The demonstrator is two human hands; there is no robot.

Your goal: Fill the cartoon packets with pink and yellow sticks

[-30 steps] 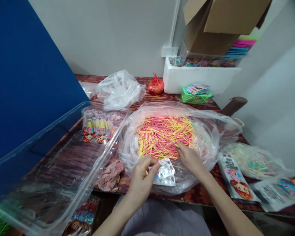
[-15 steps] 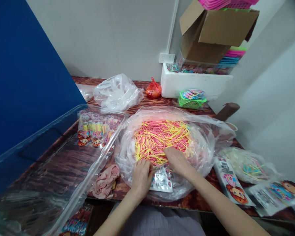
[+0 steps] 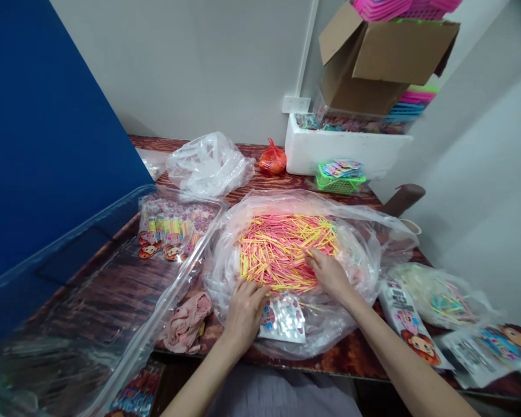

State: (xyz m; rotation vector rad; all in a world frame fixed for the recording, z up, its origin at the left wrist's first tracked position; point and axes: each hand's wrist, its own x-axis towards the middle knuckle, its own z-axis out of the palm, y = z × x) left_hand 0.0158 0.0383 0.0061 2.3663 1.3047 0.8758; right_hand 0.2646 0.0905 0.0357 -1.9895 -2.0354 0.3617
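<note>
A heap of thin pink and yellow sticks [image 3: 282, 246] fills an open clear plastic bag [image 3: 226, 260] in the middle of the table. At the heap's near left edge is my left hand [image 3: 244, 310], its fingers curled down; what they hold, if anything, is hidden. My right hand [image 3: 330, 275] reaches onto the right side of the sticks, thumb and fingers pinched together on some of them. Between my wrists a silver printed pouch [image 3: 284, 324] lies flat on the bag's near side, close to the left fingers.
At left stands a large clear tub [image 3: 113, 289] with several filled packets [image 3: 173, 226]. A pink cloth [image 3: 189, 321] lies beside it. Printed pouches [image 3: 417, 333] and a bag of pale sticks [image 3: 445, 295] lie right. Behind are a green basket [image 3: 341, 180] and a white foam box [image 3: 347, 152].
My right hand has moved right and slightly away from my left hand over the sticks. My left hand has shifted a little left, uncovering more of the silver pouch.
</note>
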